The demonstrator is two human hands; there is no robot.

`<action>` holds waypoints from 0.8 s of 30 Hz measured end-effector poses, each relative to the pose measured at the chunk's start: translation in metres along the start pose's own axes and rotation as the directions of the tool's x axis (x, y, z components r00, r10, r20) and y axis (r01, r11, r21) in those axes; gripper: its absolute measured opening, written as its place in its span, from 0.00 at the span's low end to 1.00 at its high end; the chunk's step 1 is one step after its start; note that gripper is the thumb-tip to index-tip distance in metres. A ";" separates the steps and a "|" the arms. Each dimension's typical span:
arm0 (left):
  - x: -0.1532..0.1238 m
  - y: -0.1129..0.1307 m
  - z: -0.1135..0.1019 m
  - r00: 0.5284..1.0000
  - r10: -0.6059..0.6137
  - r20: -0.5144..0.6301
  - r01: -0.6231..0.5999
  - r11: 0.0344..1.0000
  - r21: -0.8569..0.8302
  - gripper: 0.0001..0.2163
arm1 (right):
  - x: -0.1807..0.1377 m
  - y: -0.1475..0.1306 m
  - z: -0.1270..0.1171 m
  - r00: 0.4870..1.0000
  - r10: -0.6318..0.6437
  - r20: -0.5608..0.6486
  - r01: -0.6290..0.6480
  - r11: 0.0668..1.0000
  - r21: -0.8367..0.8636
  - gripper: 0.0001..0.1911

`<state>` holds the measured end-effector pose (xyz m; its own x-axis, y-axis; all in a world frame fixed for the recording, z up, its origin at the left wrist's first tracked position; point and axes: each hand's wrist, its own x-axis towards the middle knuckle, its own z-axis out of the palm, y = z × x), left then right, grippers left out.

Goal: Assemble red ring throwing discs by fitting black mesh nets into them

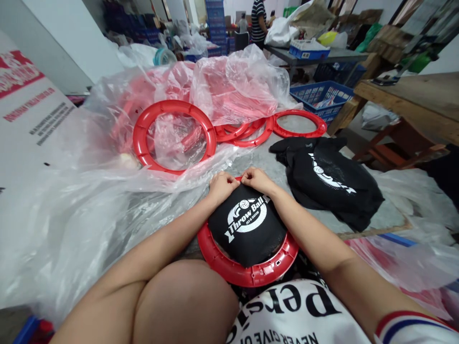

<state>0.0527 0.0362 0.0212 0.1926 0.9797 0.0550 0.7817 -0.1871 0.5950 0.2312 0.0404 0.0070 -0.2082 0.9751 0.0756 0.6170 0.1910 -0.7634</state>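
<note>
A red plastic ring [247, 276] leans between my lap and the table edge. Over its opening lies a black fabric piece [218, 220] with white "Throw Ball" print; its lower corner reaches the ring's near rim. My left hand [223, 185] pinches the fabric's top edge at the far rim. Close beside it, my right hand [257, 179] pinches the same edge, fingers closed. A bit of red rim shows between the two hands. The exact grip is hidden by my fingers.
More red rings [139, 138] lie ahead, some inside clear plastic bags [244, 81]. A pile of black printed fabric [330, 177] is on the table [385, 215] to the right. Blue crates [322, 98] stand beyond it. Plastic sheeting [89, 229] covers the left. A person [258, 21] stands far back.
</note>
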 end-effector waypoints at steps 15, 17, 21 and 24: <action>0.000 -0.002 0.006 0.997 -0.017 -0.073 0.017 1.000 -0.008 0.05 | -0.002 -0.003 0.000 0.999 0.026 -0.031 -0.025 1.000 0.016 0.09; -0.001 -0.002 0.006 0.997 -0.011 -0.076 0.011 1.000 -0.004 0.05 | -0.002 -0.003 0.000 0.999 0.022 -0.028 -0.022 1.000 0.011 0.10; -0.002 0.000 0.005 0.997 -0.006 -0.075 0.008 1.000 0.017 0.05 | -0.001 -0.002 0.000 0.999 0.017 -0.049 -0.017 1.000 -0.009 0.09; -0.002 0.000 0.005 0.997 -0.011 -0.072 0.013 0.999 0.030 0.05 | -0.001 -0.002 0.001 0.998 0.024 -0.052 -0.025 0.999 -0.021 0.09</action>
<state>0.0551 0.0335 0.0171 0.1406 0.9844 0.1061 0.8018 -0.1761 0.5711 0.2301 0.0392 0.0077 -0.1535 0.9840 0.0909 0.6376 0.1689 -0.7516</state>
